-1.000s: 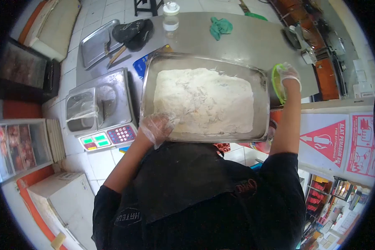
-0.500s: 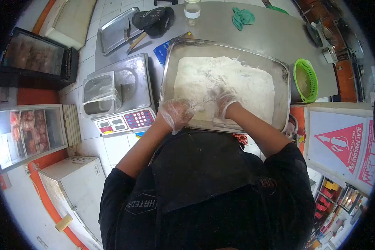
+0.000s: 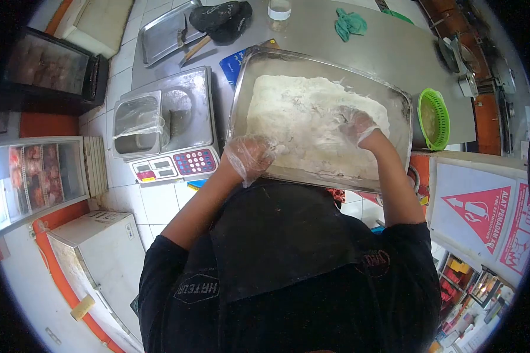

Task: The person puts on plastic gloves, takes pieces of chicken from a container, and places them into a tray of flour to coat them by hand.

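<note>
The left hand (image 3: 251, 157) stood over the near-left edge of the tray (image 3: 399, 147) on the surface (image 3: 312, 26), its grip unclear. The right hand (image 3: 359, 125) touched flour (image 3: 300, 112) inside, right of centre; its grip could not be told either.

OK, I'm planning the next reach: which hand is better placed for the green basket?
Right, probably. The right hand is in the white powder, on the side of the tray nearer the green basket; the left hand is by the opposite end.
</note>
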`<action>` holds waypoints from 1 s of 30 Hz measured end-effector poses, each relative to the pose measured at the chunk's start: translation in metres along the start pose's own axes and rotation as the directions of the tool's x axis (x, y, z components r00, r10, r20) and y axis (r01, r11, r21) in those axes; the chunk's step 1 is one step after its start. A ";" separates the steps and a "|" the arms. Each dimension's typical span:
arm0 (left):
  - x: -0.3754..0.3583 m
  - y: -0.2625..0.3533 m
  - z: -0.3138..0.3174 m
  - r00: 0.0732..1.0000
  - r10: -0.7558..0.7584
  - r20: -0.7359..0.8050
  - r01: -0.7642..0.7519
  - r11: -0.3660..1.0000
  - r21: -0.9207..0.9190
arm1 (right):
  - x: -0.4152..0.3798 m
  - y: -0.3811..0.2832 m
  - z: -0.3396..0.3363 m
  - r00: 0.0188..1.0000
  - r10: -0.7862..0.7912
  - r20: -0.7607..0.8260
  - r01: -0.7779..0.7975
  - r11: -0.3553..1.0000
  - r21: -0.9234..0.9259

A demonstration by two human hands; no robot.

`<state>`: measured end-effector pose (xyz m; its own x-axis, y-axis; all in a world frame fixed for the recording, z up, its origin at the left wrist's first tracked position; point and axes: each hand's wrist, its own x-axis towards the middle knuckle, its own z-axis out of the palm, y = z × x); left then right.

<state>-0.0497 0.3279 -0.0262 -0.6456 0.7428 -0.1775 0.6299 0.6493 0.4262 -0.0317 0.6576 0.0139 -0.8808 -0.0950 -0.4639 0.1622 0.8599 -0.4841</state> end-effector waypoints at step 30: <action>-0.004 -0.010 0.004 0.978 0.058 -0.201 -0.060 0.998 -0.006 | 0.025 0.022 0.039 0.991 -0.130 0.023 0.132 0.955 -0.267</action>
<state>-0.0517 0.3195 -0.0335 -0.6817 0.7311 0.0293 0.6650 0.6024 0.4414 -0.0333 0.6542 -0.0372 -0.8840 -0.2176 -0.4137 -0.0797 0.9422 -0.3253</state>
